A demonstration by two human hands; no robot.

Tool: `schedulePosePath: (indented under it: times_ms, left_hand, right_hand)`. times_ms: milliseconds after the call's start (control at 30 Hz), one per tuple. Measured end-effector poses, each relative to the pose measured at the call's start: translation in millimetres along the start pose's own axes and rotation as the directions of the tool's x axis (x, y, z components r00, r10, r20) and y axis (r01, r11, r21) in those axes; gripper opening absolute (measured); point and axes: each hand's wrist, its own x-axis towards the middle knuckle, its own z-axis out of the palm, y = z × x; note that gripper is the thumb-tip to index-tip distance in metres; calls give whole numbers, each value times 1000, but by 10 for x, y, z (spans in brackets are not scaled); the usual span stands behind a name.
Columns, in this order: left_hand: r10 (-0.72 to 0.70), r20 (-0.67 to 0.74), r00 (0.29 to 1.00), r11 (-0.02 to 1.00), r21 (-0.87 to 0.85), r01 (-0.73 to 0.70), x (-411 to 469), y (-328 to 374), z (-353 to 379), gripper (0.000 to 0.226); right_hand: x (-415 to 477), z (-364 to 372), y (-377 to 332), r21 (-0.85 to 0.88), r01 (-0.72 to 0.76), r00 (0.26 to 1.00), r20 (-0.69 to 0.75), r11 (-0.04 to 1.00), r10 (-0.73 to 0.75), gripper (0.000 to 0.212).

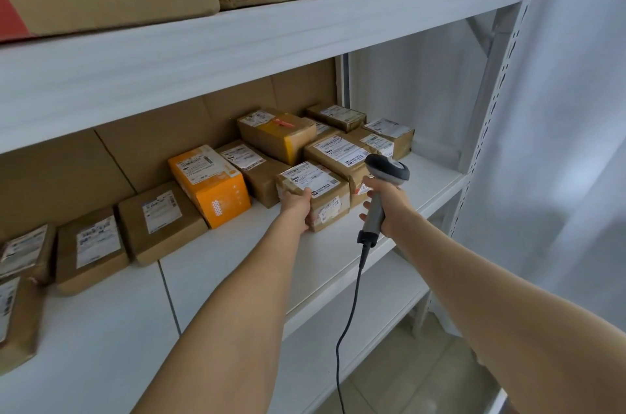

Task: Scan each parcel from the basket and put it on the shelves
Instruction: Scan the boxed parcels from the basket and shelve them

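The middle shelf (338, 264) is crowded along its back, so your parcel (318, 200), at centre frame, sits forward of the row, touching the larger brown box (338, 156) behind it. Release it unsquared and it could slide toward the front lip. Your left hand (298, 207) grips its left end, thumb on the label. Your right hand (389, 207) is curled round the scanner (386, 173), just right of the parcel, where a nudge might shift it. The cable (352, 295), trailing to the lower frame, may snag the shelf edge.
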Motion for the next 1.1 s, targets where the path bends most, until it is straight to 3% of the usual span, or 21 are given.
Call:
schedulePosePath:
  times_ms: [167,333,500,733,933,1100]
  left_hand:
    - [75,-45,996,995,71,-72,31,87,2,48]
    - [280,-231,932,905,387,-176,-38,340,-23,53]
    - [422,-81,903,817,465,-340,-198,503,177,48]
    - [404,148,902,793,435,-427,-581,447,687,52]
    - [410,310,858,735,444,-512,-900,219,1158,50]
    - [369,462,806,704,427,-568,-1304,-28,1612,56]
  right_hand:
    - [-14,1,-9,6,11,1000,7,1000,-11,41]
    - [-82,-57,-78,11,27,1000,9,1000,-28,39]
    - [-230,-187,-124,27,56,998,-9,998,-56,41]
    - [-564,-541,-131,118,114,989,-109,986,-102,35]
    - [-873,-1118,-42,183,167,964,-237,969,-121,39]
    - [-1183,-1662,20,227,196,935,-337,954,-112,21]
